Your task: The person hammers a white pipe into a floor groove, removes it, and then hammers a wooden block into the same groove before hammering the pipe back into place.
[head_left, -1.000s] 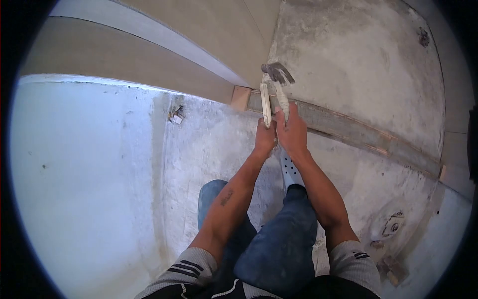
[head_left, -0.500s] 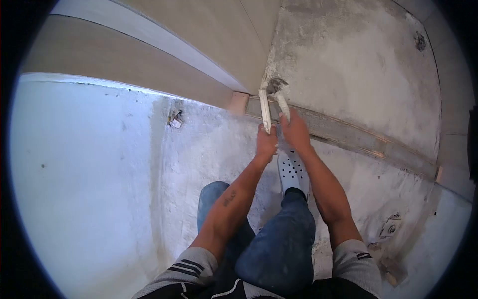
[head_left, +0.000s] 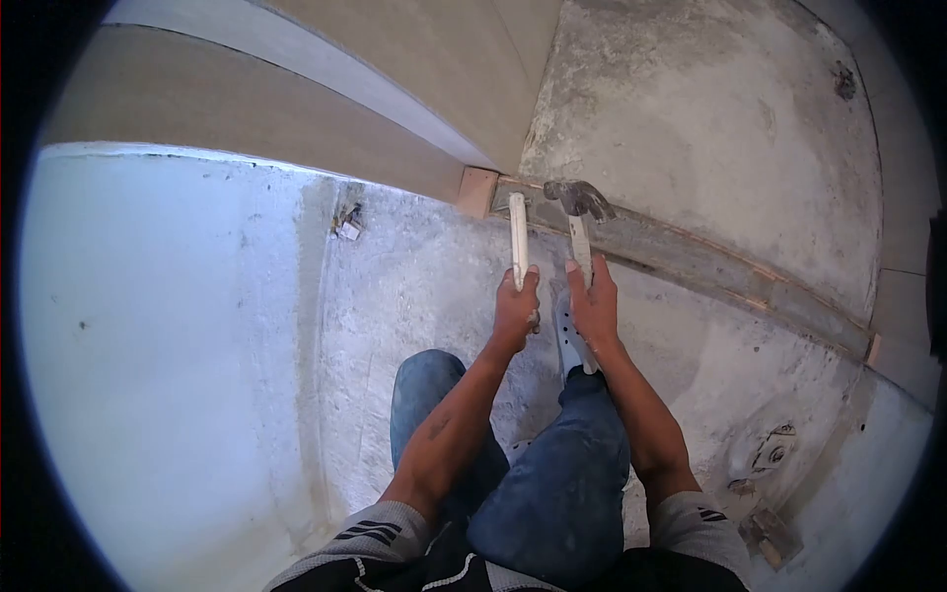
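Right hand: mine, [head_left: 596, 308] wrapped round the handle of the hammer [head_left: 580, 235], thumb along it; the metal head points away from me, presumably to keep it clear of my fingers.
Left hand: mine, [head_left: 516, 311] closed round the near end of a pale bar [head_left: 519, 242], its far end left free, perhaps for a clear view of it.
Position: both tools appear over the floor strip [head_left: 681, 255], toward its left end, where a pinkish block [head_left: 476, 191] sits against the wall corner; their height above the floor [head_left: 414, 286] cannot be told.
Hidden: the bar's near end, inside my left grip; part of my shoe [head_left: 575, 340], behind my right hand.
Unclear: the bar's kind; the brownish object [head_left: 771, 539] near the floor's lower right corner.
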Available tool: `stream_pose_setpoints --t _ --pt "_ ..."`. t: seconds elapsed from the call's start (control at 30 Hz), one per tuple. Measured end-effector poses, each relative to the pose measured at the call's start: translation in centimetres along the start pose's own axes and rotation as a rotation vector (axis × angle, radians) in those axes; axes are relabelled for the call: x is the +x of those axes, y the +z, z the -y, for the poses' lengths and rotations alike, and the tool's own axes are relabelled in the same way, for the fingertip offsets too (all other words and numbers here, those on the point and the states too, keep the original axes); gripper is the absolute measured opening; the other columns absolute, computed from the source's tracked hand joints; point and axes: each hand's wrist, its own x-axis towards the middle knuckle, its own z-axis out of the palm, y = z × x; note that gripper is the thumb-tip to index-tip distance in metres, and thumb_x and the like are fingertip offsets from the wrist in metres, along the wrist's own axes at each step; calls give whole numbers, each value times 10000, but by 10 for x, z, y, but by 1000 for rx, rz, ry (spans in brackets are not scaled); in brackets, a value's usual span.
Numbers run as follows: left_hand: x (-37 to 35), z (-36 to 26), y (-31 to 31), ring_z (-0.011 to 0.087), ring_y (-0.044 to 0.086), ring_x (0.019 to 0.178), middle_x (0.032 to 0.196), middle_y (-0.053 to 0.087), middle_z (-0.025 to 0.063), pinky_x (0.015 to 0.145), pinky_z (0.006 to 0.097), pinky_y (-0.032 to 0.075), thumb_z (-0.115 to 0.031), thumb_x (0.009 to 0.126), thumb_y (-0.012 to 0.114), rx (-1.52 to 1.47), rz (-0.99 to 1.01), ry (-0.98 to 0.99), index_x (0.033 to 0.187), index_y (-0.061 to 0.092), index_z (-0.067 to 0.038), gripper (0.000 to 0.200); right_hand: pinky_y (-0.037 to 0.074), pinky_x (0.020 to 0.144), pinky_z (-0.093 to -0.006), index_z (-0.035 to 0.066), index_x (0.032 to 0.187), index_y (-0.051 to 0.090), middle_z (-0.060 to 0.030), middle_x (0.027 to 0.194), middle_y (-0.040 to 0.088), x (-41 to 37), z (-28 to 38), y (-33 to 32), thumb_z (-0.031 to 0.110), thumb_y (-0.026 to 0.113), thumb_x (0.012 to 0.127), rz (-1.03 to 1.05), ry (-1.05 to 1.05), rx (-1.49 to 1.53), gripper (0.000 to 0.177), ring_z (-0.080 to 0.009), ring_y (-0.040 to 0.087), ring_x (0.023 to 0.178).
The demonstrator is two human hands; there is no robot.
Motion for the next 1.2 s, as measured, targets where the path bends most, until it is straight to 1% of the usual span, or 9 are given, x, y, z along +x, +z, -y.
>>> stream_pose_setpoints --t 0.07,0.17,0.3,0.57,0.63,0.77,0.83,1.0,1.2 --pt "-2 -1 -9 79 372 365 534 403 -32 322 263 296 -359 939 535 6 18 -18 897 463 -106 266 421 602 -294 -17 1007 542 -45 706 549 -3 -3 1 262 554 939 15 24 0 287 -137 502 639" --pt "-2 -2 -27 75 371 369 522 392 -36 326 262 291 -373 931 547 69 42 3 877 476 -105 283 465 642 -362 1 1062 538 -175 760 621 -8 -6 4 269 543 934 72 138 15 297 -274 608 675" --pt "4 -5 -46 72 366 380 518 388 -35 340 261 295 -382 915 566 365 0 164 873 527 -83 304 456 620 -352 6 1030 535 -153 724 603 -17 -13 11 290 536 937 123 131 -51 299 -235 586 650" --pt "7 -11 -48 81 389 405 533 410 -30 361 271 310 -400 902 581 251 18 61 856 535 -60 346 447 593 -349 10 1020 536 -140 697 595 -11 6 16 316 531 941 148 98 -53 316 -200 562 611" --pt "4 -17 -46 92 401 420 530 409 -26 375 282 327 -401 899 585 185 12 38 819 522 -54 361 367 532 -276 6 939 530 -4 657 490 -7 23 12 281 535 948 113 57 21 276 -84 431 598" --pt "4 -22 -53 70 399 425 542 415 -37 375 263 314 -405 907 578 238 64 -43 856 532 -65 347 383 561 -278 1 955 536 -14 674 502 -9 25 4 278 533 948 150 68 -21 277 -91 444 622" --pt "10 -12 -56 57 394 426 550 427 -40 375 254 311 -401 913 572 218 78 -36 881 541 -67 337 446 591 -349 -1 1022 539 -140 692 593 -13 5 12 313 527 945 105 -30 -49 324 -203 574 622" --pt "27 19 -60 75 394 433 560 425 -30 388 258 314 -414 919 556 389 15 270 850 530 -60 362 443 582 -334 -6 1002 542 -123 678 588 -18 -3 17 303 525 947 150 15 -57 314 -193 572 611" --pt "13 7 -39 87 396 428 557 414 -24 383 271 326 -416 920 553 305 -57 167 809 503 -71 366 391 426 -280 48 931 489 -32 552 477 -17 -5 25 308 488 971 75 112 188 263 -125 454 430"
